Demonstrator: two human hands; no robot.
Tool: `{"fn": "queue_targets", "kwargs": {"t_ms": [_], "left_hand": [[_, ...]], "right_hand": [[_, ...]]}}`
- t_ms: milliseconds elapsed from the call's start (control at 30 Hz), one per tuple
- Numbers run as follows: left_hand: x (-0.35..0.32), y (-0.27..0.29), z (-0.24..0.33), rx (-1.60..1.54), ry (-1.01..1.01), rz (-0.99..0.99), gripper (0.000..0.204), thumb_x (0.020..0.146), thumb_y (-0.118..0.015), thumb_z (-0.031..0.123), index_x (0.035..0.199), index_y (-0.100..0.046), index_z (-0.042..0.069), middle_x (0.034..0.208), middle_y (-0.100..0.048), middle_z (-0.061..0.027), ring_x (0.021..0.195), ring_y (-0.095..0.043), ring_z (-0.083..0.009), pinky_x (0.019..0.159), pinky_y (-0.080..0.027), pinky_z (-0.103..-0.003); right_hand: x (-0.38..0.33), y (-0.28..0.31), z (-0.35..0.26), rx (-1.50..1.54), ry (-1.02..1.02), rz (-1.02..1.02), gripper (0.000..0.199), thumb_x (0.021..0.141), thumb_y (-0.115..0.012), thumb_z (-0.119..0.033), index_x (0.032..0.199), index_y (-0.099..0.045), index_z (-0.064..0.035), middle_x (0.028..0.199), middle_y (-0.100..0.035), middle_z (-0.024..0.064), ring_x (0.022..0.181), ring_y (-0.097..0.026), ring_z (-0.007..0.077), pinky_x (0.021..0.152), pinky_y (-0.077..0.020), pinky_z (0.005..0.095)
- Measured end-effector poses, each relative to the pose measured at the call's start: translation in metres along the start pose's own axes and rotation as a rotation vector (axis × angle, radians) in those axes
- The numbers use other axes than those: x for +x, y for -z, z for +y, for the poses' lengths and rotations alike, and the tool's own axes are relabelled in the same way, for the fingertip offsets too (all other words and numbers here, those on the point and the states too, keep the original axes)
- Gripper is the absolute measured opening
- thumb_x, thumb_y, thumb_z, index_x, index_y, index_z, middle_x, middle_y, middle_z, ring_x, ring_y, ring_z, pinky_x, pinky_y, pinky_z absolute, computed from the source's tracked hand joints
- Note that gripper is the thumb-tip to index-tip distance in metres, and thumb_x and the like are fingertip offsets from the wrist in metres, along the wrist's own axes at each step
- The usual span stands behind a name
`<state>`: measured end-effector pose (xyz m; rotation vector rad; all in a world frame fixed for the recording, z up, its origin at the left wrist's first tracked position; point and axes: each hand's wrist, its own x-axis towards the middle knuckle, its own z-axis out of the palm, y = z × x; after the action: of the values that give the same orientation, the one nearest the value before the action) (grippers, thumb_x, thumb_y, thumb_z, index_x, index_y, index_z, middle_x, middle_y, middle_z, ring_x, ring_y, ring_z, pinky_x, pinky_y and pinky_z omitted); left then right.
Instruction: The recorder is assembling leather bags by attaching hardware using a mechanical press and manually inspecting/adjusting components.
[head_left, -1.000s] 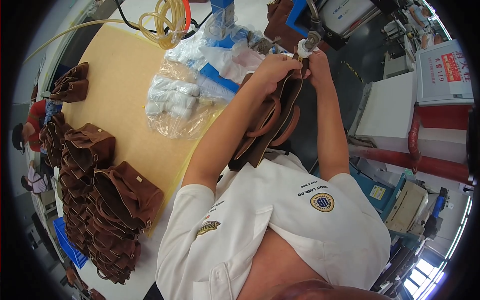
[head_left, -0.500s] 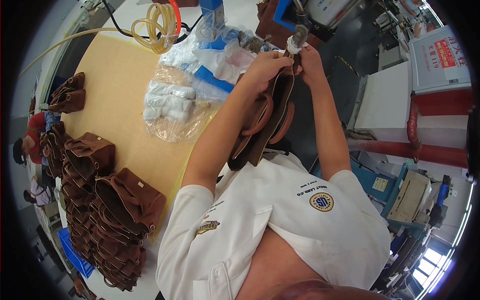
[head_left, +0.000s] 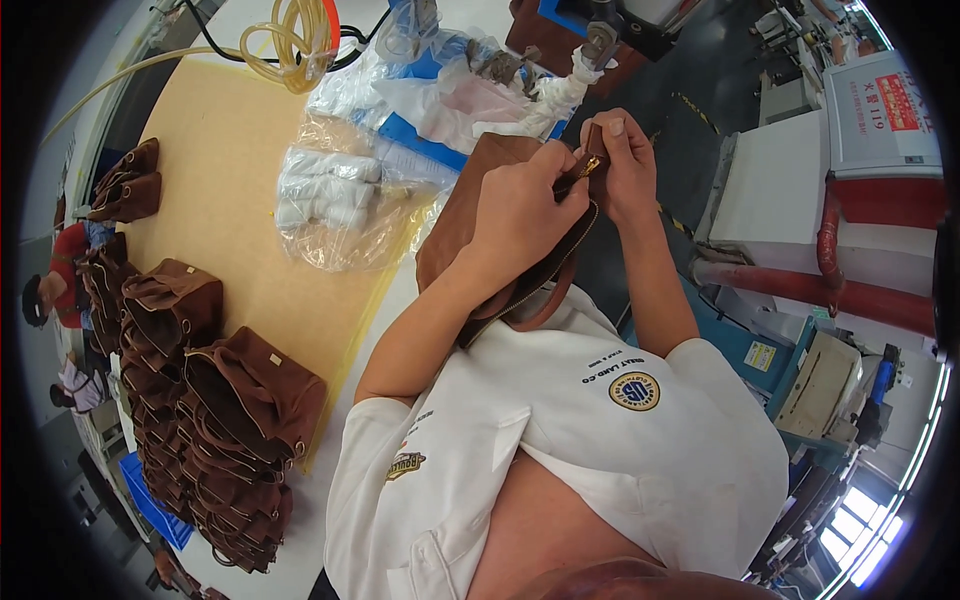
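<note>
A brown handbag (head_left: 462, 190) with a zipped top and rounded handles is held up in front of my chest. My left hand (head_left: 528, 205) has its fingers curled on the bag's top edge beside the gold zipper pull (head_left: 592, 164). At the zipper's far end, my right hand (head_left: 624, 165) pinches the brown corner of the bag between thumb and fingers. The zipper's teeth curve down from there toward my shirt. Part of the opening and one handle (head_left: 548, 303) show below my left wrist.
A metal machine arm wrapped in white material (head_left: 580, 75) stands just beyond my hands. Clear plastic bags with white bundles (head_left: 325, 188) lie on the tan board (head_left: 225, 160). Many brown bags (head_left: 215, 400) are piled at left. Coiled yellow hose (head_left: 295, 45) sits at the back.
Both hands have drawn the bag back from the wrapped machine arm toward me. The bag has turned, so its broad side now shows at the left.
</note>
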<state>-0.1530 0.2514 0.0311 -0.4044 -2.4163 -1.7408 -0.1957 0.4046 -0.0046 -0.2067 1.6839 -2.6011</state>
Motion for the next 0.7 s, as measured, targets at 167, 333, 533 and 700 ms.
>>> {"fn": "queue_targets", "kwargs": {"t_ms": [167, 333, 533, 700], "left_hand": [[-0.008, 0.009, 0.005, 0.234, -0.076, 0.085, 0.015, 0.076, -0.068, 0.009, 0.083, -0.056, 0.003, 0.074, -0.066, -0.0119, 0.063, -0.065, -0.0256, 0.057, -0.049, -0.030], [-0.014, 0.017, 0.005, 0.160, 0.000, 0.146, 0.015, 0.077, -0.068, 0.008, 0.084, -0.057, 0.002, 0.074, -0.066, -0.0116, 0.063, -0.066, -0.0214, 0.058, -0.049, -0.029], [-0.016, 0.022, -0.004, -0.049, 0.097, 0.219, 0.015, 0.076, -0.066, 0.011, 0.087, -0.060, 0.003, 0.074, -0.067, -0.0142, 0.064, -0.067, -0.0272, 0.058, -0.051, -0.033], [-0.020, 0.026, -0.005, -0.087, 0.054, 0.293, 0.015, 0.076, -0.067, 0.010, 0.087, -0.061, 0.003, 0.074, -0.067, -0.0142, 0.064, -0.067, -0.0258, 0.057, -0.051, -0.032]], "right_hand": [[0.006, -0.012, 0.000, -0.083, 0.066, -0.143, 0.028, 0.097, -0.049, -0.032, 0.087, -0.053, -0.0060, 0.076, -0.051, 0.0027, 0.066, -0.050, 0.0090, 0.062, -0.0440, 0.0236], [0.014, -0.019, 0.002, -0.057, -0.015, -0.218, 0.030, 0.096, -0.051, -0.034, 0.087, -0.053, -0.0055, 0.078, -0.053, 0.0034, 0.071, -0.054, 0.0094, 0.065, -0.0453, 0.0240], [0.012, -0.038, -0.017, -0.029, -0.006, -0.372, 0.014, 0.087, -0.065, -0.014, 0.096, -0.060, -0.0046, 0.087, -0.057, -0.0011, 0.081, -0.055, 0.0082, 0.074, -0.0460, 0.0234], [0.019, -0.031, -0.017, -0.213, 0.086, -0.584, 0.028, 0.078, -0.069, 0.001, 0.104, -0.061, -0.0012, 0.098, -0.058, 0.0024, 0.090, -0.058, 0.0112, 0.081, -0.0480, 0.0261]]}}
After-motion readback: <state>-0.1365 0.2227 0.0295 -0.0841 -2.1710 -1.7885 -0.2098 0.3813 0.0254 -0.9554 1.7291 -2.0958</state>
